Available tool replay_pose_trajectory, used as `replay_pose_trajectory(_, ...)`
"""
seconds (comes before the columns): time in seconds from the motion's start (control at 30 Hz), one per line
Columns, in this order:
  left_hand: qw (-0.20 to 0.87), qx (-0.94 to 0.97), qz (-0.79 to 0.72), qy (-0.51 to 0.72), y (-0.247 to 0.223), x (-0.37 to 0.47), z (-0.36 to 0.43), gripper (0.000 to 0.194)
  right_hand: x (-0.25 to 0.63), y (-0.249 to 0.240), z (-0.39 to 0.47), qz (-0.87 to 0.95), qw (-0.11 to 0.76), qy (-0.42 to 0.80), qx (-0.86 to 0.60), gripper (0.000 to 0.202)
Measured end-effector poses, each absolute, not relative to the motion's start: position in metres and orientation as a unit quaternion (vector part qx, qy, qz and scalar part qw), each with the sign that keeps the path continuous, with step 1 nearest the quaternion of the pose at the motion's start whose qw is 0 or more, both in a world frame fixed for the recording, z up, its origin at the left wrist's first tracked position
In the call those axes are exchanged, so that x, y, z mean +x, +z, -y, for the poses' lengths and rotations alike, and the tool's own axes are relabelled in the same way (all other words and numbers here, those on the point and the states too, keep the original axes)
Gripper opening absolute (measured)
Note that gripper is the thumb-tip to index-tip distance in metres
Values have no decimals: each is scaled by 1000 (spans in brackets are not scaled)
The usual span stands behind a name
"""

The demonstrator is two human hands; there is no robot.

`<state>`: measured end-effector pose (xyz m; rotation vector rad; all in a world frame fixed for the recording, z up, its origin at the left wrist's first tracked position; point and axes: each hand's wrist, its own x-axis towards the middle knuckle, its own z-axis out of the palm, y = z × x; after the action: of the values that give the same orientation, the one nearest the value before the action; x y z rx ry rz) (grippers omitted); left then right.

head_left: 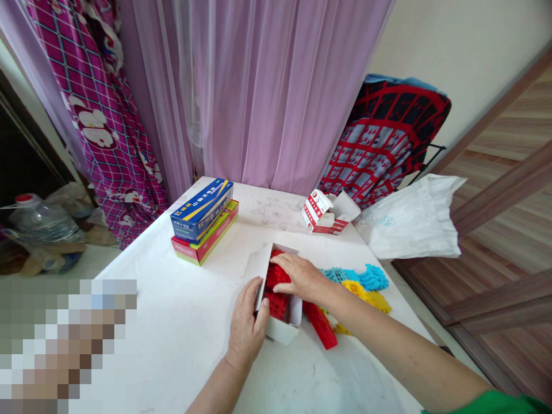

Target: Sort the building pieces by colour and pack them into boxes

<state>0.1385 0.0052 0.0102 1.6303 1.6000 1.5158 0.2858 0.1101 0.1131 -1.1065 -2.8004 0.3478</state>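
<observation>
An open white cardboard box stands on the table in front of me with its flaps up. Red plastic building pieces with square holes lie inside it. My left hand grips the box's left wall, thumb at the rim and fingers along the outside. Reaching in from the right, my right hand curls its fingers around red pieces in the upper part of the box. Just right of the box is a long red piece, with yellow pieces and blue pieces beyond it, partly behind my right forearm.
A blue box is stacked on a red and green box at the table's back left. An open red and white carton stands at the back right. A white bag hangs over the right edge. Lower left is pixelated.
</observation>
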Motion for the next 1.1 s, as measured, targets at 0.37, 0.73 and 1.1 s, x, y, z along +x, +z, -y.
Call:
replay_pose_trajectory(0.37, 205, 581, -574, 539, 9, 139, -5, 39, 289, 132, -78, 904, 62, 168, -389, 52)
replay_pose_trajectory(0.73, 215, 574, -561, 556, 8, 139, -6, 38, 277, 124, -66, 905, 91, 204, -362, 56)
replay_pose_trajectory(1.1, 206, 575, -568, 552, 12, 140, -5, 38, 301, 132, -58, 895, 23, 112, -430, 8)
